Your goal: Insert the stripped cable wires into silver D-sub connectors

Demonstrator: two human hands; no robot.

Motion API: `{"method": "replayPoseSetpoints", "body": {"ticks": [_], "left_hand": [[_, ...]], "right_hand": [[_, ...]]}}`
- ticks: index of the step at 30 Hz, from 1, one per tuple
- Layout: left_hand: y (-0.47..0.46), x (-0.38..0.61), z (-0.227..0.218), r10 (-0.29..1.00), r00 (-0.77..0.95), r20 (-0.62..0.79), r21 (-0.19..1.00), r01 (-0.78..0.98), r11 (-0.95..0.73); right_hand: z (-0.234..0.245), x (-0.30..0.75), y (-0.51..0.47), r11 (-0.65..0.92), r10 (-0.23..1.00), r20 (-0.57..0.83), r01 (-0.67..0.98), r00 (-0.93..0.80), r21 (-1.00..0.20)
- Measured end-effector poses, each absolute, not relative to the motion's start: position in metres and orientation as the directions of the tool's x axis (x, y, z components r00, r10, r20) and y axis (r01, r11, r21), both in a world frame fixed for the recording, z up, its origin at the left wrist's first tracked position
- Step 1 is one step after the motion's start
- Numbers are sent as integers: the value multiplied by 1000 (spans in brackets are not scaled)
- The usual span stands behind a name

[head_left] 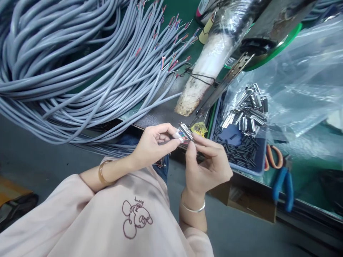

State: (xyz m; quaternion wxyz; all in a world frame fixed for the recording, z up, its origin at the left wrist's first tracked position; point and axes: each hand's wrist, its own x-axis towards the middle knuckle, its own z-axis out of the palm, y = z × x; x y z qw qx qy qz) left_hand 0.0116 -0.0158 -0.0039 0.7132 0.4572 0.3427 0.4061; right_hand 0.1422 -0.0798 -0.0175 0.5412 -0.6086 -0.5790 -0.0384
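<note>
At the bench edge, my left hand [150, 144] is closed in a pinch on thin coloured wires [182, 134]; white wrapping covers its thumb and finger tips. Between both hands sits a small metal multi-pin connector [186, 131], tilted, with the wires along its pin side. The fingertips and thumb of my right hand [207, 166] close on the connector's near end. Exactly how the wires meet the pins is too small to tell. Just behind the connector lies a crumpled yellow label [199, 128].
Grey cables [80, 71] with stripped ends pile up at left. A plastic-wrapped pipe [200, 71] and a metal strip [227, 78] hang ahead. A blue tray [261, 167] holds connectors [248, 110] and short black tubes [238, 153]. Orange-handled scissors [280, 157] and blue-handled pliers [279, 182] lie right.
</note>
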Motion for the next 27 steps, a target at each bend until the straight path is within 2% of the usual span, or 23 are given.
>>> {"method": "replayPoseSetpoints", "body": {"ticks": [5,14,22,27], "left_hand": [[-14,15,-6,935,346,-75,965,-212,155],[-13,24,-6,968,249,-31,990,-126,64],[-12,24,-1,970,238,58,990,-137,-26],[-13,21,-3,964,264,38,995,-100,-12]], "right_hand": [[-15,142,-76,254,696,665,774,271,-581],[-15,143,-70,248,693,661,765,288,-594],[-9,143,-66,238,647,714,819,267,-521],[-11,144,-70,232,666,717,856,207,-463]]}}
